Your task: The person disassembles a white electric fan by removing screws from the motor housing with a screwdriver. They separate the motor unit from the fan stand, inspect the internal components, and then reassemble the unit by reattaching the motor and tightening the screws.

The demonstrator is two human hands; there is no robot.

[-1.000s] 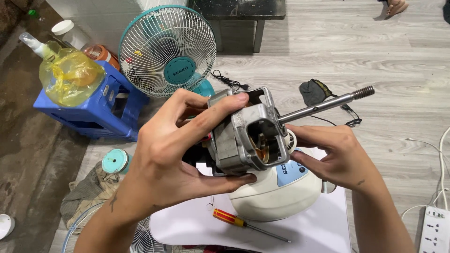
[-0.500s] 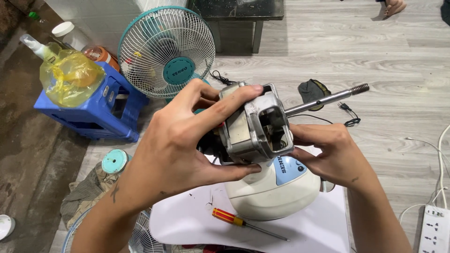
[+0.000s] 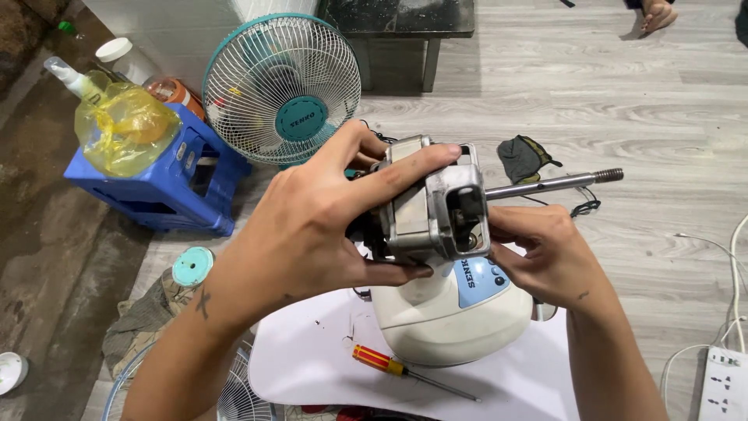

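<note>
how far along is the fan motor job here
Done: the motor is bare, out of any casing, shaft exposed. In hand: left hand and right hand hold it over the white base. Left: the screwdriver lies unused; nothing looks reassembled.

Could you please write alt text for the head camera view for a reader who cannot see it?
The left hand and right hand hold a bare metal fan motor, its shaft pointing right, above a white fan base. A screwdriver lies on a white board; a teal fan stands behind.
</note>
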